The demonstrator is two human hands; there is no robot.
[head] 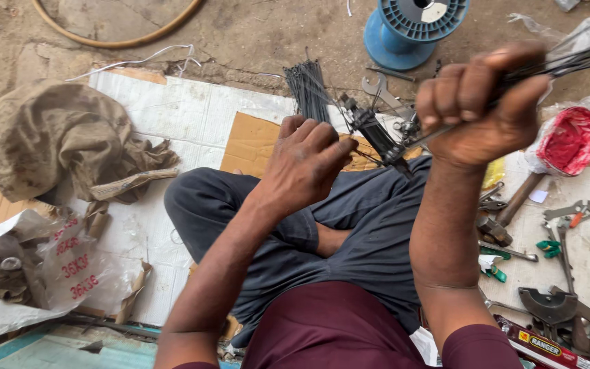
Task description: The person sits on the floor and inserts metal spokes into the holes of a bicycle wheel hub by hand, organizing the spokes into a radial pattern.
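I sit cross-legged on the ground. My right hand [479,102] is raised and closed around a bundle of thin dark metal spokes [575,58] that fan out to the upper right. Their lower ends run through a black wheel hub [377,137] held in front of me. My left hand [305,160] is just left of the hub, fingers bent and touching a spoke at the hub. A loose bunch of dark spokes [308,89] lies on the ground beyond the hub.
A blue spool [411,27] stands at the back. Wrenches, pliers and a hammer [513,205] lie scattered at right, beside a red-and-clear plastic bag [571,140]. A crumpled cloth [56,137] and white bag [29,273] lie left, cardboard [250,143] ahead.
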